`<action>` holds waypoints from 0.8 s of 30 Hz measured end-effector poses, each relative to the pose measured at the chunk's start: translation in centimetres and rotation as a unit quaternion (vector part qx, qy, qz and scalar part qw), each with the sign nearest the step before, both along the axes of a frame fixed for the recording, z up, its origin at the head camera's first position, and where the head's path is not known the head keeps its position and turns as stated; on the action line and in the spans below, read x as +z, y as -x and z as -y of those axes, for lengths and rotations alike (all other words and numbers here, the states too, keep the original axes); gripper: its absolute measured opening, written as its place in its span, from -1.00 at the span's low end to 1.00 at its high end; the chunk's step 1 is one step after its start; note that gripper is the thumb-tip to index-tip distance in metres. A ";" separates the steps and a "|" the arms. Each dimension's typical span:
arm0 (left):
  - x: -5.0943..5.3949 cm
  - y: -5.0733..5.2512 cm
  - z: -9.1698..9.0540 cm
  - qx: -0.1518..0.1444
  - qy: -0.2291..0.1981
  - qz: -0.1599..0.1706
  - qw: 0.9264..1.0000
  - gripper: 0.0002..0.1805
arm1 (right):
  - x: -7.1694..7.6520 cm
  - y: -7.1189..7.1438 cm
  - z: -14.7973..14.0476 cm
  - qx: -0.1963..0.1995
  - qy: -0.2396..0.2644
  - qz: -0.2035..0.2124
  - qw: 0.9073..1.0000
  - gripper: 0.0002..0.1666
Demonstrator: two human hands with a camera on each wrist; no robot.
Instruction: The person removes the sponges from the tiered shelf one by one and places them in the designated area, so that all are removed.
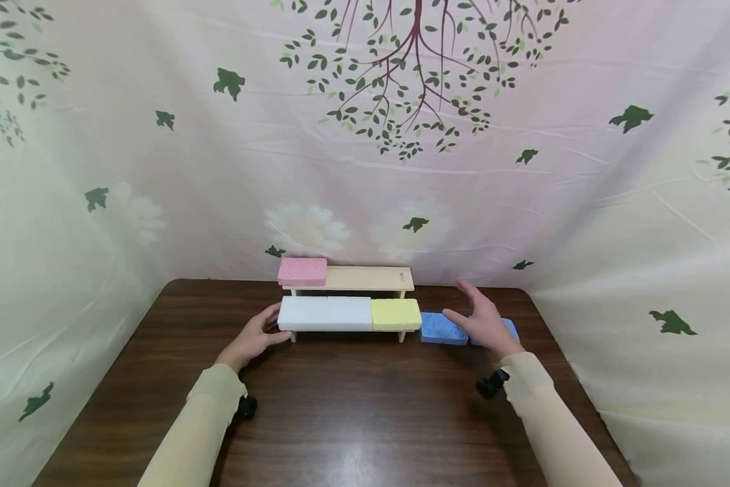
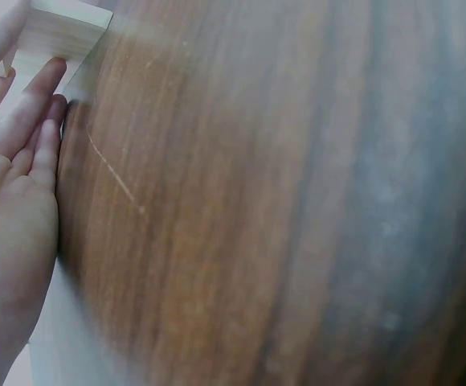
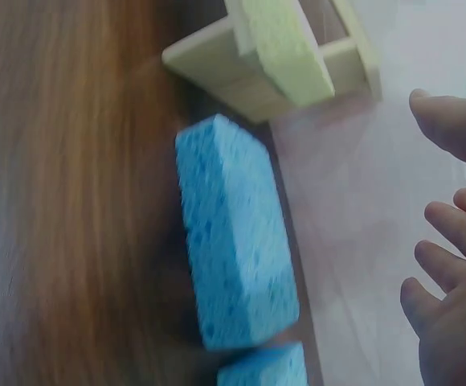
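Head view: near the middle of the far edge of the desk (image 1: 352, 399), a wooden front shelf (image 1: 402, 336) bears two white blocks (image 1: 349, 313) and a yellow sponge (image 1: 396, 314); a pink sponge (image 1: 302, 271) occupies the rear shelf (image 1: 365, 277). The left hand (image 1: 252, 340), thumb and fingers apart, brackets the front shelf's left end. The right hand (image 1: 489, 326), fingers spread, hangs over two blue sponges (image 1: 440, 328) toward the far right corner. Left wrist view: the fingers lie nearly straight; firm contact cannot be told. Right wrist view: the right hand, holding nothing, is apart from the blue sponges. Light, even pressure would best steady the row without tipping it. No lettering is legible; the rear shelf's mark is too small.
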State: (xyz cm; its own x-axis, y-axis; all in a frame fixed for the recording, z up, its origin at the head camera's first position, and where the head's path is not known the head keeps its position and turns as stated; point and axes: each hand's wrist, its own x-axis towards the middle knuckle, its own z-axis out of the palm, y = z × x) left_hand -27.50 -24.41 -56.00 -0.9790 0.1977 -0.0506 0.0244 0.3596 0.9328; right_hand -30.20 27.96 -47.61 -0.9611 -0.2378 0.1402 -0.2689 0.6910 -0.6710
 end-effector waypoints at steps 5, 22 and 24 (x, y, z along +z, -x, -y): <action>0.0 0.2 0.1 -0.004 0.001 -0.003 1.000 -0.04 | 0.8 0.6 2.0 0.007 0.016 0.002 1.000 0.03; -0.1 0.3 0.2 -0.009 -0.012 0.016 1.000 -0.01 | 3.2 1.2 9.7 0.073 0.049 -0.010 0.996 -0.09; -0.2 0.4 0.1 -0.009 -0.015 0.017 1.000 -0.02 | 3.3 1.3 10.5 0.084 0.049 -0.020 0.995 -0.13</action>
State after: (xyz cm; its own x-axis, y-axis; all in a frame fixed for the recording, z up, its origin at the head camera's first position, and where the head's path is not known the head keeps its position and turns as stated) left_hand -27.88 -24.47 -56.17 -0.9729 0.2175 -0.0784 -0.0020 0.3309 0.9436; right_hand -31.55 17.45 -44.27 -0.9022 -0.3774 0.2087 -0.4030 0.5653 -0.7198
